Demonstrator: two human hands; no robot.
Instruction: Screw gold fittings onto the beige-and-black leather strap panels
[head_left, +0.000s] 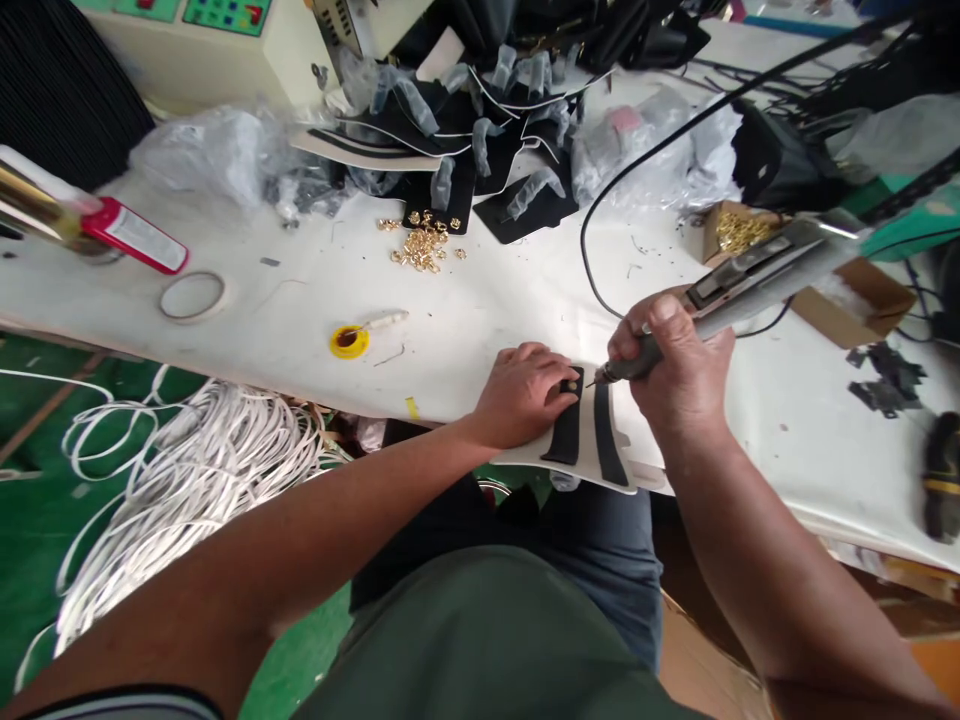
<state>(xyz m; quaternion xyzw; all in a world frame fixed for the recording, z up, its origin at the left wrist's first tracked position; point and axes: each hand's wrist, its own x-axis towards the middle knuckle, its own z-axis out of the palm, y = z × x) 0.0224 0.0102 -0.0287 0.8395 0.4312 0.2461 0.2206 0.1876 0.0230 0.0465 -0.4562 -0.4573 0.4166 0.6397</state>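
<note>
Head view: off-white panel [588, 432], two black strips [611, 440].

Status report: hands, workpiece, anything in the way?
Right hand gripping tool, tip over pale panel. Left hand on black strip. Cable clear of panel.

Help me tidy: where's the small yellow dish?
Head view: the yellow dish sits left of centre on the table, between the white ring and left hand.

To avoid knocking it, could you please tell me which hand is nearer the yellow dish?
Left. The left hand rests on a black strip, right of the yellow dish; the right hand, gripping the grey tool, is farther right.
</note>
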